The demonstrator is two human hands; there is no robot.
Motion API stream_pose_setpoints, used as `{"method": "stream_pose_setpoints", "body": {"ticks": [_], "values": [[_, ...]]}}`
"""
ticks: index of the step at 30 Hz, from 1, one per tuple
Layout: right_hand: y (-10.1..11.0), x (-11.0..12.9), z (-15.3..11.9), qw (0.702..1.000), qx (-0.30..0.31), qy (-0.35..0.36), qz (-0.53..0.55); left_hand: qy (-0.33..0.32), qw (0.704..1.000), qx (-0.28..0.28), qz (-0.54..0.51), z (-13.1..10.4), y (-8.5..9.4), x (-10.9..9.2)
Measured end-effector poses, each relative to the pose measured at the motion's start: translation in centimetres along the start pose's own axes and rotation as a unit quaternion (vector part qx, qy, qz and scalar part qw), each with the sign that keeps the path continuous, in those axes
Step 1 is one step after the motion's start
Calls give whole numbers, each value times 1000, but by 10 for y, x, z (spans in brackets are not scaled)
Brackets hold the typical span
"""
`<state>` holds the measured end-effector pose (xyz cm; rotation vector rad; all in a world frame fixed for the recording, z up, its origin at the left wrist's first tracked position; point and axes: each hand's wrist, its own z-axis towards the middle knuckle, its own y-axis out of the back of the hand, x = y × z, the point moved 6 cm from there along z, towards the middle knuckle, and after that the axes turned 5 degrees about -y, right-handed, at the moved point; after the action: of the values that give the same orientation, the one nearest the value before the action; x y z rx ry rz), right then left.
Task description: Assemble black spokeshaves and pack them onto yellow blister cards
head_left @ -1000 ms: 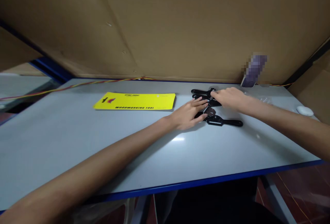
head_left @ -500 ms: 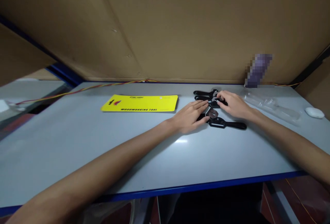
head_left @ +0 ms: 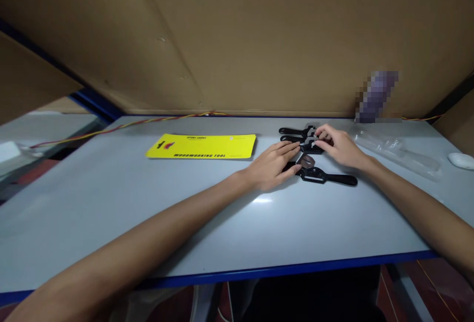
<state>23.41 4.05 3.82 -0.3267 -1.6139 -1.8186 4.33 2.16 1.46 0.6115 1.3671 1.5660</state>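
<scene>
Three black spokeshaves lie on the table, right of centre. My left hand (head_left: 274, 166) is laid flat with its fingers stretched out; the fingertips reach the middle spokeshave (head_left: 291, 139) and the thumb rests over the left handle of the nearest spokeshave (head_left: 314, 175). A small dark slotted metal plate (head_left: 308, 161) leans between these two. My right hand (head_left: 342, 146) has bent fingers and thumb drawn together over the middle tool's body, by a silvery metal part (head_left: 310, 140). What sits between those fingertips is too small to make out. Behind lies the far spokeshave (head_left: 292, 131).
A yellow card (head_left: 202, 146) printed "WOODWORKING TOOL" lies to the left. On the right are a clear plastic shell (head_left: 403, 154) and a white rounded object (head_left: 461, 160). A red-yellow cable (head_left: 148, 121) runs along the back, below a brown board wall (head_left: 259, 40).
My right hand has lifted slightly, and its fingers have shifted a little on the middle spokeshave. My left hand stays in place. The view has tilted slightly.
</scene>
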Motion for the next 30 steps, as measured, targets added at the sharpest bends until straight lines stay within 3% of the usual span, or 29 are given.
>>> {"method": "stream_pose_setpoints", "body": {"ticks": [2,6,14,22,27,30], "values": [[1,-1,0,1000,-10,-18,15,0,1000,0,-1,0,0,0],[-3,4,-1,997,-39,-25,-55,-7,1000,-7,2,0,0,-1],[-5,5,-5,997,7,44,-56,-5,1000,-14,-1,-1,1,-1],[-12,12,-7,993,-29,2,-117,-5,1000,-13,9,-2,3,-1],[-8,10,-9,994,18,63,-89,-5,1000,-15,9,-3,3,-1],[-7,9,-8,997,8,54,-59,-3,1000,-17,11,-3,2,-1]]}}
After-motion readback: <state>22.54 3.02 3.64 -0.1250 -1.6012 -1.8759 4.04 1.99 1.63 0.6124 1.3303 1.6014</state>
